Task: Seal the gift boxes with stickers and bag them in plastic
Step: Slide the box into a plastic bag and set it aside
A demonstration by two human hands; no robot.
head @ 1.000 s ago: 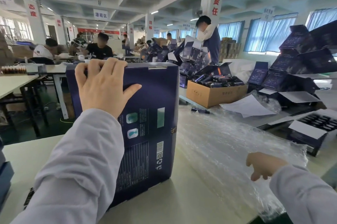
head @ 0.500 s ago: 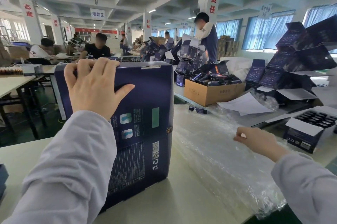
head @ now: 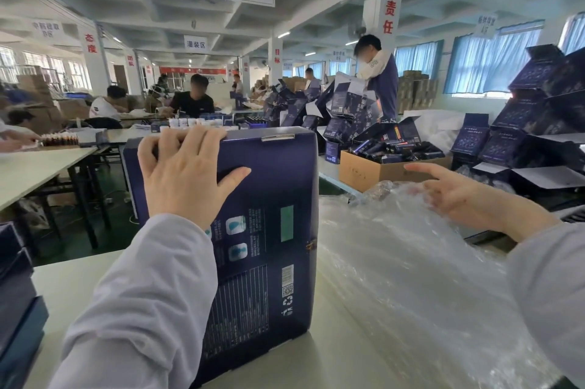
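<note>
Head view — left hand (head: 186, 173) gripping upright box (head: 278, 186), right hand (head: 465, 195) over plastic (head: 395, 262)

Pale table (head: 79, 287), navy gift box (head: 278, 186) upright, clear plastic bags (head: 395, 278) spread beside

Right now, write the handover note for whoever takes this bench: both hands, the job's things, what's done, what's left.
Left hand: grips the top edge of the gift box, which stands upright on the table.
Right hand: open, fingers spread over the plastic bags piled to the box's right; no bag visibly held.
Done: the box is closed; a silvery strip on its top edge looks like the sticker.
Left: pull a bag and slide this box in. More dark boxes are stacked at the table's left edge; I cannot tell whether they are bagged.
</note>
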